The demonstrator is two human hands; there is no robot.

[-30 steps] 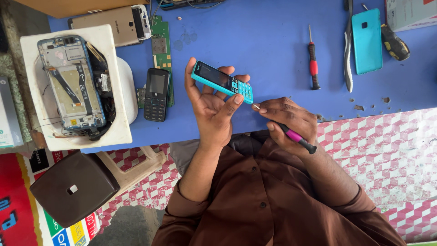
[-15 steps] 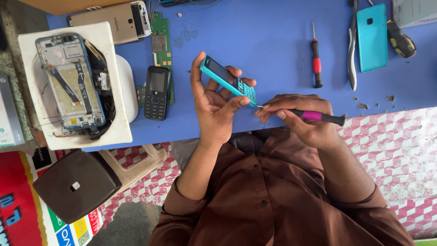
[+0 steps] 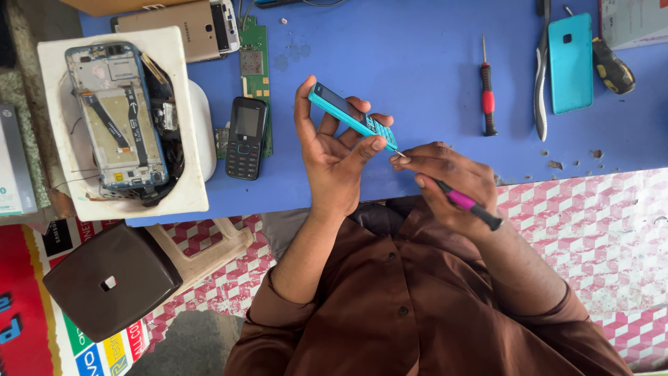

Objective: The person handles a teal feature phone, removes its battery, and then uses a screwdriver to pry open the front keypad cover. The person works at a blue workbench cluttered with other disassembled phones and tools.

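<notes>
We see the left hand (image 3: 334, 157) gripping a turquoise keypad phone (image 3: 351, 117) above the blue table (image 3: 417, 63), its long axis running from upper left down to lower right. The right hand (image 3: 445, 177) is closed on a pink-handled screwdriver (image 3: 463, 202); its tip meets the phone's lower right end. The phone thus lies up and to the left of the right hand. A black keypad phone (image 3: 247, 138) rests well apart, leftward.
</notes>
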